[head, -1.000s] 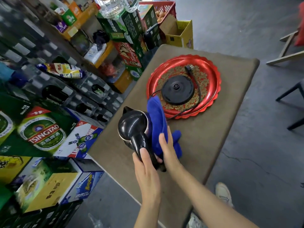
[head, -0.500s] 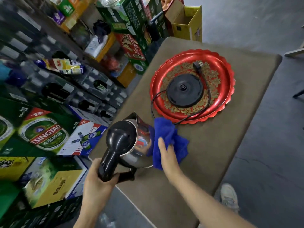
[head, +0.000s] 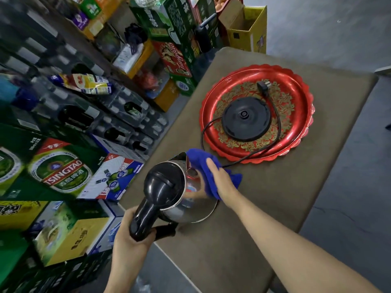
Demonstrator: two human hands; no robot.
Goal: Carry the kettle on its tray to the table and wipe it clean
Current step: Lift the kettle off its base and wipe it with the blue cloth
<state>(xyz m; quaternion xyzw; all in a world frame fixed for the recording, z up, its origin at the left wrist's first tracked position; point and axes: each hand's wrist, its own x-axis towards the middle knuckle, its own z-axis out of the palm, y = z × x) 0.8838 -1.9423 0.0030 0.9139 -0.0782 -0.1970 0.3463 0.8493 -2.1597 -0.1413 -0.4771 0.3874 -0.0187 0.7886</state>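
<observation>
A steel kettle (head: 186, 206) with a black lid and handle stands at the near left of the brown table (head: 264, 208). My left hand (head: 131, 240) grips its black handle. My right hand (head: 220, 180) presses a blue cloth (head: 203, 163) against the kettle's right side, near the spout. Farther back on the table lies the round red tray (head: 296, 89); on it rest the kettle's black base (head: 246, 119) and its cord with the plug (head: 262, 86).
Stacked beer cartons (head: 61, 172) and crates of bottles (head: 118, 111) crowd the left side, right up to the table's edge. A yellow cardboard box (head: 247, 28) stands behind the table. Grey concrete floor (head: 359, 208) lies to the right.
My left hand turned the kettle upright by its handle and set it down on the table. The blue cloth slid from the kettle's side up toward the spout. The view shifted nearer to the table.
</observation>
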